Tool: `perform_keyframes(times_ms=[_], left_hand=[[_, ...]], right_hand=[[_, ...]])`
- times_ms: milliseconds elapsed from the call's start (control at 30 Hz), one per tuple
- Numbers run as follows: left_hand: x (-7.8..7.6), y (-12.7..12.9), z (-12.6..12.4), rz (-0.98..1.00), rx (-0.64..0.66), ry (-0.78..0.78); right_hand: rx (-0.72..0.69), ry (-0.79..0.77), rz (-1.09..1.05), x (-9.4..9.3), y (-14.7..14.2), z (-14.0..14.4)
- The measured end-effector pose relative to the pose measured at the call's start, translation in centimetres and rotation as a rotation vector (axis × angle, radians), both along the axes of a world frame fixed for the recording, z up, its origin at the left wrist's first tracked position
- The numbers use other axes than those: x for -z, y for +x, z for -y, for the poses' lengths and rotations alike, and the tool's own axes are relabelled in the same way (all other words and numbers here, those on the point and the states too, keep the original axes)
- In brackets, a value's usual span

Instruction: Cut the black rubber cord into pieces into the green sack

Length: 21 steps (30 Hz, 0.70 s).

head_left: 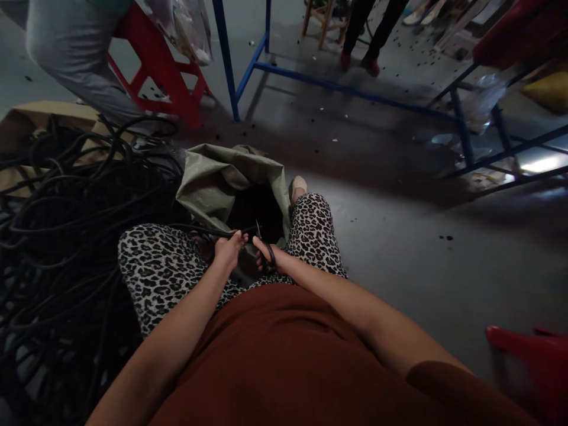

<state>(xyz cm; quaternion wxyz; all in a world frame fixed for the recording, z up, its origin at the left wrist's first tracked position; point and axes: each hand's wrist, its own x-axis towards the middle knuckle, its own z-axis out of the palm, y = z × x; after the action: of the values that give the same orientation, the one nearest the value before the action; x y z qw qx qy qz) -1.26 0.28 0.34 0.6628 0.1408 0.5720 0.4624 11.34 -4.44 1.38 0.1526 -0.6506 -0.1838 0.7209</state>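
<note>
My left hand [228, 248] is closed around a black rubber strip [190, 227] that comes in from the left. In my right hand [262, 253] are scissors [269, 254] with black handles, their blades pointing up and away beside the end of the strip. Both hands are over my lap, at the near edge of a grey-green woven sack [208, 177]. The sack stands open between my knees; its inside is dark, and its contents cannot be made out.
A large tangle of black strips [89, 195] covers the floor at left. Beyond it, a person in grey trousers [75, 59] sits near a red plastic stool [153, 59]. A blue metal frame [328, 87] stands ahead. Another red stool [528, 349] is at lower right.
</note>
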Motion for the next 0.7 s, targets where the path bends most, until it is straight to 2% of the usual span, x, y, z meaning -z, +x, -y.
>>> perform_keyframes(times_ms=[467,700], left_hand=[[0.0,0.0,0.1,-0.016,0.016,0.019],[0.2,0.1,0.2,-0.027,0.037,0.041]], right_hand=[[0.061,0.023,-0.024,-0.3,-0.1,-0.1],[0.11,0.037,-0.018,-1.2,-0.4,-0.1]])
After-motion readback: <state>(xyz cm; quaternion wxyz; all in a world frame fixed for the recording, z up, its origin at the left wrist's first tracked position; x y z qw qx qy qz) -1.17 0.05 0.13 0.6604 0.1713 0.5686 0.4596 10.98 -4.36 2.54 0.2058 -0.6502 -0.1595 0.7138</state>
